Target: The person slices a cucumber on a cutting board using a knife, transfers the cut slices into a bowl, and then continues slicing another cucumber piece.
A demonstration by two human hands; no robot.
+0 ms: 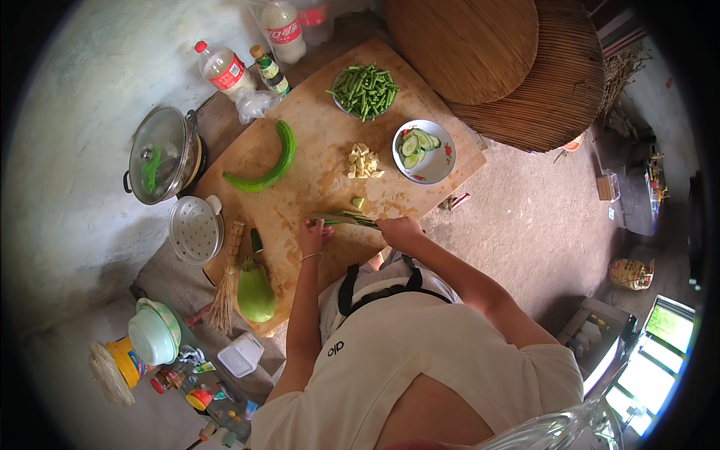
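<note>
My right hand (400, 232) grips the handle of a knife, whose blade (343, 217) points left across the wooden board (332, 194). Under and beside the blade lie green cucumber pieces (351, 214), partly hidden by it. My left hand (313, 235) is at the blade's far end, by the green pieces; its exact hold is unclear. Just beyond the blade sits a small pale green piece (358, 202). Farther off is a heap of peeled garlic cloves (364, 162). A whole curved cucumber (273, 171) rests to the left. Cucumber slices (415, 147) fill part of a white floral bowl (439, 169).
Cut green beans (365, 90) heap a bowl at the back. A green eggplant (256, 292), a cucumber stub (256, 241) and a straw brush (228, 281) lie near the left edge. Beyond stand a lidded pan (163, 152), a steamer plate (194, 230) and bottles (228, 70).
</note>
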